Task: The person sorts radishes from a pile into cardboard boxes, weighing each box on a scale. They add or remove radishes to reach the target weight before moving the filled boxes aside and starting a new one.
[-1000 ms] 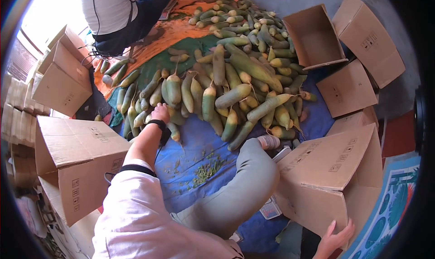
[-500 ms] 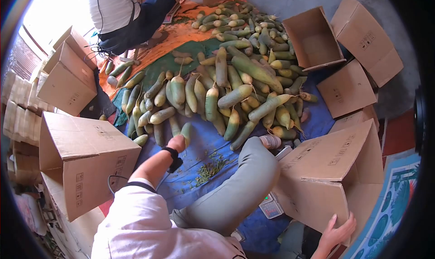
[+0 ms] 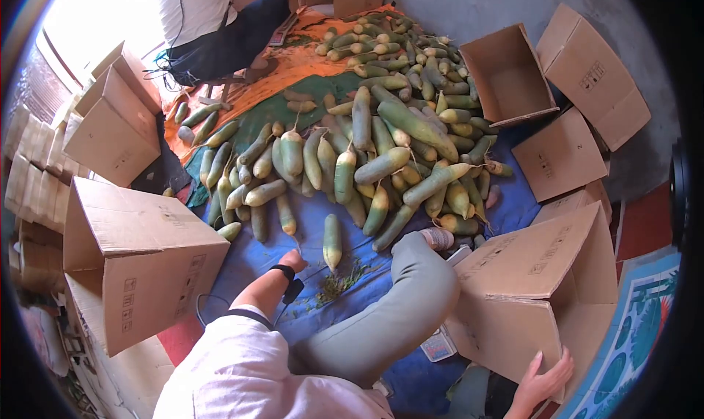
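Observation:
My left hand [image 3: 292, 260] is low over the blue tarp, fingers closed at the thin root tail of a green radish [image 3: 287, 215] on the pile's near edge. The fingertips are partly hidden. Just right of this hand, a single green radish [image 3: 332, 241] with a pale tip lies apart on the tarp. My right hand [image 3: 546, 379] grips the near edge of an open cardboard box [image 3: 506, 323] standing on its side, with the thumb against one face.
A large heap of green radishes [image 3: 381, 166] covers the blue tarp [image 3: 433, 379]. Another cardboard box [image 3: 158, 272] stands at left, with more boxes at far right. A small scale [image 3: 438, 344] sits beside my leg. A person [image 3: 213, 30] sits at the back left.
The radish that was in my left hand now lies on the tarp, tip toward me. My left hand has drawn back toward me. My right hand stays on the box.

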